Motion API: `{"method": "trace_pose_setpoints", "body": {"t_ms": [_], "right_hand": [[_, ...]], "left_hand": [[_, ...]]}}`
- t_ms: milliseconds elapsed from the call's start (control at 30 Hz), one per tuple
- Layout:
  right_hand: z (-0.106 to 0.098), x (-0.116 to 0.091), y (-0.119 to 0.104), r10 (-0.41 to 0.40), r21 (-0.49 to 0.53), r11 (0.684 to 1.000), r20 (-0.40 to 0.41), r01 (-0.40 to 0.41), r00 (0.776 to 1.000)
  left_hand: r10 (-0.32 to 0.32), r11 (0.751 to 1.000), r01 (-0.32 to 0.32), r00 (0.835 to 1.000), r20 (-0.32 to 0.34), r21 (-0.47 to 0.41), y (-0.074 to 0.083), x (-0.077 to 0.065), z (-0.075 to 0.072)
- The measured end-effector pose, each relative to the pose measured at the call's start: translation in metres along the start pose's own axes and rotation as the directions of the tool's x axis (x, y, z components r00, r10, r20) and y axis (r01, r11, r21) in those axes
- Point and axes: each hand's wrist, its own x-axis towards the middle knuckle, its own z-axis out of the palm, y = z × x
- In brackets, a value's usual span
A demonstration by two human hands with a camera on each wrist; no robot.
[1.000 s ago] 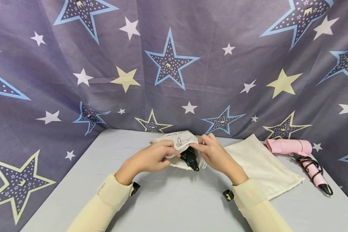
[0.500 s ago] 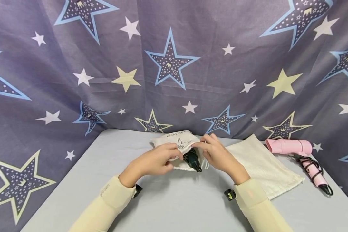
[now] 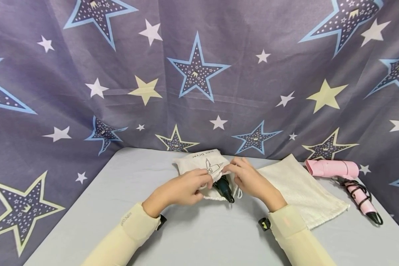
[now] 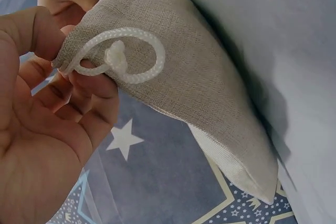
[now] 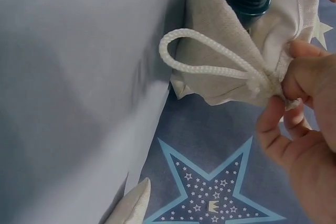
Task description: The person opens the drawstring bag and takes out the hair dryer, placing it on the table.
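A cream drawstring bag (image 3: 199, 161), printed with "Hair Dryer" and a drawing, lies near the back of the table. From its mouth, which faces me, sticks out the dark green handle end of a hair dryer (image 3: 224, 187); the rest is hidden inside. My left hand (image 3: 183, 187) pinches the bag's rim at the left, beside a knotted white cord loop (image 4: 137, 55) in the left wrist view. With thumb and fingers, my right hand (image 3: 252, 181) pinches the rim at the right, near the other cord loop (image 5: 207, 56).
Right of the bag, a second cream cloth bag (image 3: 299, 192) lies flat. Beyond it rests a pink hair dryer (image 3: 332, 168) with its black cord wrapped round the handle. A star-patterned curtain (image 3: 199, 81) hangs behind the grey table (image 3: 199, 236).
My left hand has shifted slightly right and toward me along with the bag's mouth. The dryer's handle end has come a little nearer to me. My right hand has hardly moved.
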Motion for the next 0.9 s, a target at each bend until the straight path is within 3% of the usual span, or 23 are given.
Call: {"method": "trace_pose_setpoints", "body": {"t_ms": [400,567,900], "right_hand": [[0.003,-0.003,-0.003,0.074,0.009,0.997,0.110,-0.075,0.991],[0.002,-0.003,-0.004,0.093,-0.011,0.996,0.156,-0.093,0.983],[-0.005,0.001,-0.014,0.186,-0.072,0.982,0.269,-0.173,0.945]], "left_hand": [[-0.015,1.000,0.015,0.999,0.044,0.009,-0.002,0.003,0.013],[-0.019,0.998,0.014,0.997,0.076,0.061,-0.002,0.002,0.015],[-0.033,0.991,0.023,0.997,0.069,0.132,-0.003,-0.001,0.017]]}}
